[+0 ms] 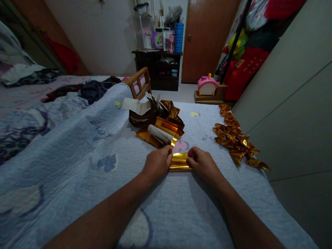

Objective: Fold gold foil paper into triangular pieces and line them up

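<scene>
Between my two hands a sheet of gold foil paper (179, 162) lies on the quilt, rolled or folded into a short flat band. My left hand (157, 160) pinches its left end, and my right hand (203, 162) grips the right end with fingers curled. Just beyond my left hand are loose gold sheets (166, 125) with a curled white-backed piece (157, 133) on top. Behind them sits a thick stack of foil paper (141, 117) with white edges standing up. To the right, several folded gold pieces (230, 138) with pointed ends lie in a heap.
A light blue patterned quilt (103, 197) covers the bed surface. Crumpled clothes (94, 90) lie at left. Ahead stand a wooden bed rail (140, 83), a dark cabinet (157, 71) and a door (207, 38). A pink toy (207, 85) sits by the door; a pale wardrobe (295, 103) borders the right.
</scene>
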`<state>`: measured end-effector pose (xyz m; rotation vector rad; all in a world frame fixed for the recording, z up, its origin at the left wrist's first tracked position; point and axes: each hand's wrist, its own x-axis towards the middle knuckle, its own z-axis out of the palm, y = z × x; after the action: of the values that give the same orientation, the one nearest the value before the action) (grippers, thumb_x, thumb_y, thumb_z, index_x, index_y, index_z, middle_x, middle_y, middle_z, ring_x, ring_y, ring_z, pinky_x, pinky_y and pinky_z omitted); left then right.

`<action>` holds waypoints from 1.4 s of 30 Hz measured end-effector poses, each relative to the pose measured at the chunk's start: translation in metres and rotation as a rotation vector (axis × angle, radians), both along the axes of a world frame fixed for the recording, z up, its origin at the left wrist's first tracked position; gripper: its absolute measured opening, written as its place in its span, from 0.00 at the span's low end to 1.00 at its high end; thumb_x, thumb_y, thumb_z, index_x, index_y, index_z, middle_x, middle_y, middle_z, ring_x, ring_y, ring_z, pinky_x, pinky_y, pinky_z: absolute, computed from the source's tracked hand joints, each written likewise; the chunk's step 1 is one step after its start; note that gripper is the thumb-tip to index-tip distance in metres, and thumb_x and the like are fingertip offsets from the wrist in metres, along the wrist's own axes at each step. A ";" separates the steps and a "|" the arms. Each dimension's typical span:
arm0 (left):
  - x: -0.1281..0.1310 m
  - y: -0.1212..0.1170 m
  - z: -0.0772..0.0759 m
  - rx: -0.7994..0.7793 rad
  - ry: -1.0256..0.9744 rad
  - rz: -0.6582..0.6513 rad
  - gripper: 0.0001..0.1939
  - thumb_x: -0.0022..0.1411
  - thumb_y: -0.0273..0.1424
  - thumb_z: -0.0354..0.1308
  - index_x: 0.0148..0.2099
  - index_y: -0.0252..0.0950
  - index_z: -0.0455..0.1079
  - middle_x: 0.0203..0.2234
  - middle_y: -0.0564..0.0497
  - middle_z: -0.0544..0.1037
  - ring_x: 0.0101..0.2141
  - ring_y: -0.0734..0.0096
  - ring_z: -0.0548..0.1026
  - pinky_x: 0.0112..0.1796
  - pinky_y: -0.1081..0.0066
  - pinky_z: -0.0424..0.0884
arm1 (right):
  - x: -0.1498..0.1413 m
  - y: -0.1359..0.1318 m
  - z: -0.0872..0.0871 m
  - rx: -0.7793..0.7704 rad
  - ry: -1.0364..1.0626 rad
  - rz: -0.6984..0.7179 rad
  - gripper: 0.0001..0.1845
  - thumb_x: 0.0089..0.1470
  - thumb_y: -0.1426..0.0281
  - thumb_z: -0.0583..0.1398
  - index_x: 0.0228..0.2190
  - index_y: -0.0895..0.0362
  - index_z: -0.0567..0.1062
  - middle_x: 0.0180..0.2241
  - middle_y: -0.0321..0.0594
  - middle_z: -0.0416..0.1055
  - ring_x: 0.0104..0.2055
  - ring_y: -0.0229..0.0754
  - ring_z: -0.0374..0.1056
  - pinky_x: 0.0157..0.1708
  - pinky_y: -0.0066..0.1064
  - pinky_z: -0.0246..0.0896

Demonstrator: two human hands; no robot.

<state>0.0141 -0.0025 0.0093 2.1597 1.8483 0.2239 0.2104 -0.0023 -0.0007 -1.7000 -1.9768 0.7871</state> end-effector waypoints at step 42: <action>-0.009 0.005 -0.002 0.093 -0.073 -0.388 0.12 0.66 0.25 0.54 0.46 0.37 0.79 0.43 0.47 0.78 0.44 0.61 0.72 0.46 0.64 0.69 | -0.008 -0.005 0.009 -0.025 -0.249 0.006 0.07 0.59 0.73 0.58 0.37 0.56 0.77 0.35 0.44 0.79 0.37 0.44 0.71 0.34 0.31 0.51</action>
<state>0.0055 0.0022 0.0072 2.4819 1.3679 0.3028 0.2020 -0.0070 0.0084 -1.8863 -2.1417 0.6295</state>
